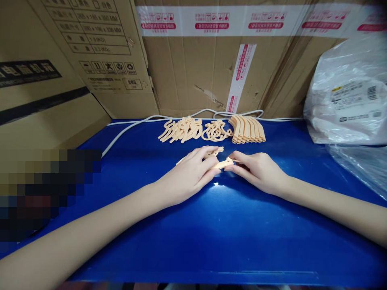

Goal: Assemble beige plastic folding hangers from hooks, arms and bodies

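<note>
My left hand point(193, 171) is closed around a long beige plastic piece point(223, 164) with a small hole near its right end. Most of that piece lies hidden under my fingers. A second beige part point(219, 150) shows above my left fingertips; I cannot tell whether it is joined to the first. Thumb and fingers of my right hand point(256, 168) pinch a thin beige plastic part point(237, 161) at the right end of the long piece. How far the two fit into each other cannot be seen.
Behind my hands lie a pile of flat wavy beige pieces point(183, 129), a pile of beige hooks point(216, 131) and a row of curved hollow beige pieces point(247, 129). A white cable point(127, 131) runs along cardboard boxes point(193, 72). A plastic-wrapped package point(347, 96) sits right on the blue table point(211, 241).
</note>
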Demonstrator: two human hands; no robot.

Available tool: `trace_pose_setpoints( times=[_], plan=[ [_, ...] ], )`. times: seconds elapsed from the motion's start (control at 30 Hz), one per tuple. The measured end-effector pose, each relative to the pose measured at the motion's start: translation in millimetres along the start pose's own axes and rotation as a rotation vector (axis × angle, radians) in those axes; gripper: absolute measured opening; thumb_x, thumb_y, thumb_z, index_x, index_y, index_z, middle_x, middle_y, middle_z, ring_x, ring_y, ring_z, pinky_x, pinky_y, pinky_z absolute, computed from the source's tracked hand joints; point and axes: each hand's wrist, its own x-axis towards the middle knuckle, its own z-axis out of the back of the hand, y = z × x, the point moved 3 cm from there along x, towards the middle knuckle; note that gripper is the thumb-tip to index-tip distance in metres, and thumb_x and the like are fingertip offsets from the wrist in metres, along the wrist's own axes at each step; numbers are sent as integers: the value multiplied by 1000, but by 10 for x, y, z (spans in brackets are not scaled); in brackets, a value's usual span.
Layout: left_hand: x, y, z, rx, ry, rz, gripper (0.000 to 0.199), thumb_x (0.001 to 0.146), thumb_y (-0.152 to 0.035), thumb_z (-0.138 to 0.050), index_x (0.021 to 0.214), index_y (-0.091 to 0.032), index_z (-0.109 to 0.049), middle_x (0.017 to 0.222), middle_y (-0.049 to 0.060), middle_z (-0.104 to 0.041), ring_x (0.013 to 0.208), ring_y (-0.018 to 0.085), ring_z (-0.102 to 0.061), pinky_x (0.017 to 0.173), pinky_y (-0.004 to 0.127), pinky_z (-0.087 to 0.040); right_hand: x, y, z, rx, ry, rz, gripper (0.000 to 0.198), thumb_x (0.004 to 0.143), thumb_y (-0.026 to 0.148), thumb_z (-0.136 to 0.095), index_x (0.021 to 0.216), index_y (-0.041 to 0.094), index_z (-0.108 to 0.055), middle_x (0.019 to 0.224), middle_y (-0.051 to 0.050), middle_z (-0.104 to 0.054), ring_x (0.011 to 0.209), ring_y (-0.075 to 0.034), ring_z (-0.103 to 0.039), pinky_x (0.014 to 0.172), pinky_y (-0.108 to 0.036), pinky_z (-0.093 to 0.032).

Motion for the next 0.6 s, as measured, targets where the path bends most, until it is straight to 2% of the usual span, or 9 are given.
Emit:
trace_pose_setpoints(
  times=[0.1, 0.27, 0.4, 0.6],
  plan=[
    [-7, -11, -4, 17, 9, -21, 31, 103, -34, -33, 114, -18, -57, 150, 11, -39, 139, 24, -36, 116, 45, -32, -4, 0, 3, 39, -3, 41, 43, 100, 53, -33, 89, 18, -57, 61, 0, -63, 45, -12, -54, 48, -22, -34],
    [-5, -2, -17, 33, 3, -32, 32, 104, -34, -32, 118, -19, -55, 151, 11, -39, 140, 22, -35, 117, 44, -32, -11, -5, -11, 22, 11, 57, 46, 101, 53, -30, 92, 18, -57, 64, -1, -63, 50, -12, -58, 50, -22, -36],
    [1, 28, -28, 63, 8, -49, 37, 104, -35, -30, 127, -18, -53, 151, 12, -38, 141, 22, -34, 117, 43, -31, -15, 15, -8, -69, -11, 90, 50, 102, 53, -24, 90, 18, -57, 66, -2, -66, 52, -13, -61, 49, -23, -36],
    [-7, 47, -38, 106, 27, -62, 38, 104, -34, -30, 129, -17, -52, 152, 12, -38, 141, 23, -33, 117, 44, -31, -24, 38, -3, -224, -45, 119, 54, 103, 52, -18, 88, 19, -58, 67, -2, -67, 51, -13, -61, 46, -24, -31]
  ],
)
